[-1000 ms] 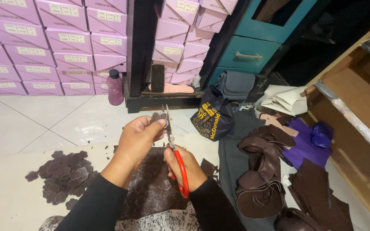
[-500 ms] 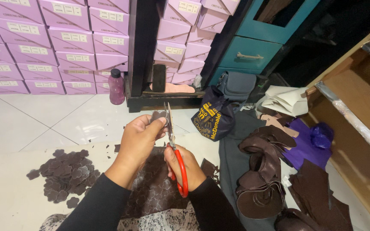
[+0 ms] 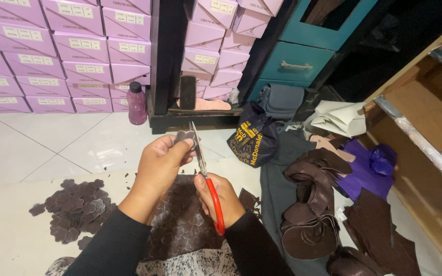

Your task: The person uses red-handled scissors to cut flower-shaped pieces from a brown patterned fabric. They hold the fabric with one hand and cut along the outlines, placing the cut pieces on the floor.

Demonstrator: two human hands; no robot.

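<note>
A small dark brown leather cut-out (image 3: pixel 184 137) sits pinched at the fingertips of the left hand (image 3: pixel 160 162), held up in front of the chest, above the lap. Just to its right stand the red-handled scissors (image 3: pixel 204 176), gripped by the right hand (image 3: pixel 220 198) with fingers clenched through the loops. Their long axis runs nearly upright, blades pointing up and away, and the blade edge lies against the right side of the piece — whether the blades are parted or closed there I cannot tell. The left hand is the higher and nearer to the piece; the right sits lower.

Beneath both hands lies a large brown leather sheet stamped with flower outlines (image 3: pixel 182 225). To the left, on the white tiled floor (image 3: pixel 37 148), a heap of cut brown flower shapes (image 3: pixel 75 208) lies well apart. To the right are rolled dark brown leather scraps (image 3: pixel 310 214) and a dark drawstring bag (image 3: pixel 254 139) — beyond, stacked lilac shoe boxes (image 3: pixel 78 51) and a purple bottle (image 3: pixel 136 104).
</note>
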